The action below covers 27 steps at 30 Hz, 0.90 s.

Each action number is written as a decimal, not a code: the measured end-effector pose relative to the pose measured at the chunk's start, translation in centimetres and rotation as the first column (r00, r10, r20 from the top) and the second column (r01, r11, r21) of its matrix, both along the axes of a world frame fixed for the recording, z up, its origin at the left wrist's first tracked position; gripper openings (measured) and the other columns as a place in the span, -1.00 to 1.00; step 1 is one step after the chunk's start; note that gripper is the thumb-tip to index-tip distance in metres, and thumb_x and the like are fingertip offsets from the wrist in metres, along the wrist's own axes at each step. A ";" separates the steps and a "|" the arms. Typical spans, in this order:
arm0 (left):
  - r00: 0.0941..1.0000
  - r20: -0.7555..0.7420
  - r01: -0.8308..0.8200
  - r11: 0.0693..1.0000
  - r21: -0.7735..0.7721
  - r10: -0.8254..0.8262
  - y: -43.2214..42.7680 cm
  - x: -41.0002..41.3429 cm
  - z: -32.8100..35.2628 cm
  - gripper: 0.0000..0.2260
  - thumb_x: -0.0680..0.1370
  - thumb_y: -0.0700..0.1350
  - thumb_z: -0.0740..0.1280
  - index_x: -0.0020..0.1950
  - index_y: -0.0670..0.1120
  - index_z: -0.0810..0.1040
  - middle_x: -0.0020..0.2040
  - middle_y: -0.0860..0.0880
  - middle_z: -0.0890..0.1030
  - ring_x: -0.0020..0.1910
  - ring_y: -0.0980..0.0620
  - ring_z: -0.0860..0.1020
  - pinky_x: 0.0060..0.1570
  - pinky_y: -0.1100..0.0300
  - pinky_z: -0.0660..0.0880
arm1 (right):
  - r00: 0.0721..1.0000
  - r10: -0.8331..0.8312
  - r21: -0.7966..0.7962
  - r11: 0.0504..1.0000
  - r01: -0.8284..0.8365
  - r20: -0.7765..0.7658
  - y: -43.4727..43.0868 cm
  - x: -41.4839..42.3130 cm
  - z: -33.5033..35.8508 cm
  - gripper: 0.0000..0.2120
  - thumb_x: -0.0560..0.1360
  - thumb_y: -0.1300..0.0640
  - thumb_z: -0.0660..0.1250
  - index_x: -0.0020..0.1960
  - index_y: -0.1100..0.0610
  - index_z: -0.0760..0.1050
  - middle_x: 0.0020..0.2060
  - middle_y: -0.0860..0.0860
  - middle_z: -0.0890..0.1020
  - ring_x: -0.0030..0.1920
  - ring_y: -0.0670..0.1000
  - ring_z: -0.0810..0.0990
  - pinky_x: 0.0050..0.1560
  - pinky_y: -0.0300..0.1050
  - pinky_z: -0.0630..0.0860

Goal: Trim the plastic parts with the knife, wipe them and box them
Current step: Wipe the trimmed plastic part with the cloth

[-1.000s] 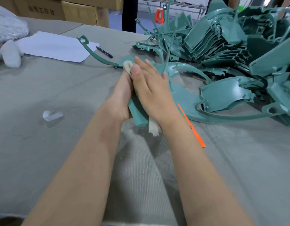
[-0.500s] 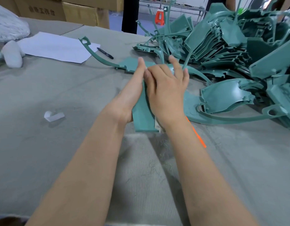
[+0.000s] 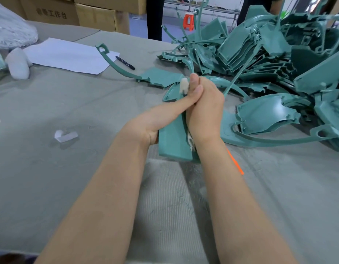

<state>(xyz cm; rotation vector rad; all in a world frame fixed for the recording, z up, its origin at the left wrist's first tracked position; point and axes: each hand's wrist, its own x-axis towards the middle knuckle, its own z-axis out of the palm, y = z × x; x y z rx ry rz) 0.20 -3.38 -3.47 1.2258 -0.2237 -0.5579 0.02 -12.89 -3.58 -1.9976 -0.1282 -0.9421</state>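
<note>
Most of the white cloth (image 3: 184, 86) is hidden in the curled right hand (image 3: 205, 109); the green part (image 3: 173, 143) is gripped by the left hand (image 3: 161, 119).

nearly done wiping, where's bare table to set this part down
Bare table cover left of the left hand, between the white scrap and the paper sheet; also right of the orange tool. Crowded: the teal parts pile, far right.
</note>
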 end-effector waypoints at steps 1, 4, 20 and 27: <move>1.000 0.008 -0.009 1.000 0.004 0.009 -0.1 0.0 0.0 -0.61 0.43 0.19 0.40 0.12 -0.03 0.61 -0.01 -0.09 0.69 -0.07 -0.02 0.68 -0.15 0.14 0.58 | 0.999 -0.042 -0.010 0.999 0.042 0.007 -0.1 0.1 0.0 -0.68 0.65 0.13 0.11 -0.27 0.13 0.28 -0.37 -0.03 0.36 -0.29 0.01 0.31 -0.23 -0.12 0.16; 1.000 0.013 -0.015 0.999 0.050 0.014 0.0 0.0 0.0 -0.62 0.44 0.20 0.39 0.13 -0.02 0.61 0.02 -0.08 0.69 -0.07 -0.02 0.67 -0.11 0.12 0.58 | 0.993 -0.116 0.000 0.993 0.116 0.024 -0.4 0.2 0.2 -0.69 0.65 0.12 0.11 -0.26 0.15 0.32 -0.35 0.04 0.41 -0.29 0.03 0.32 -0.23 -0.15 0.13; 0.987 -0.051 -0.155 0.987 -0.044 0.153 1.2 0.9 0.0 -0.60 0.55 0.27 0.20 -0.10 0.01 0.67 -0.13 -0.02 0.69 -0.20 0.02 0.66 -0.21 0.16 0.57 | 0.947 -0.023 -0.399 0.910 -0.113 -0.320 -1.1 -0.8 0.7 -0.53 0.63 0.22 0.08 0.53 0.02 0.20 0.48 -0.01 0.32 0.56 0.02 0.06 0.52 0.18 -0.12; 0.996 -0.048 -0.075 0.992 0.102 0.080 0.7 0.4 -0.1 -0.56 0.50 0.28 0.28 0.13 -0.04 0.62 0.03 -0.07 0.69 -0.06 -0.04 0.68 -0.10 0.08 0.59 | 0.969 -0.131 -0.312 0.948 0.062 -0.208 -1.7 0.0 0.1 -0.69 0.67 0.08 0.09 -0.24 0.10 0.22 -0.36 0.01 0.36 -0.24 0.12 0.32 -0.03 0.04 0.28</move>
